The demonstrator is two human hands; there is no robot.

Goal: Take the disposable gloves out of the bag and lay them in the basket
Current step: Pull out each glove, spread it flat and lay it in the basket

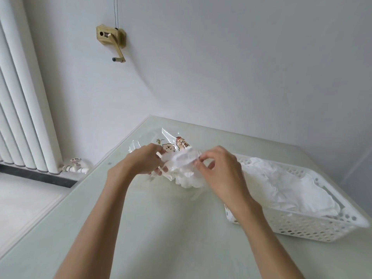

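A clear plastic bag (161, 141) printed with cartoon figures lies on the pale table beyond my hands. In front of it I hold a crumpled bunch of thin white disposable gloves (184, 168) just above the tabletop. My left hand (145, 161) grips the bunch at its left end, fingers curled. My right hand (219, 170) pinches the bunch's top right edge between thumb and fingertips. A white perforated basket (302, 224) stands to the right, with several crumpled white gloves (281, 186) lying in it. My right forearm hides the basket's near left corner.
The pale green glass-topped table (153, 228) ends close on the left and at the back against a white wall. A white radiator (24, 117) with a valve stands at the left. A brass hand crank (112, 40) is mounted on the wall.
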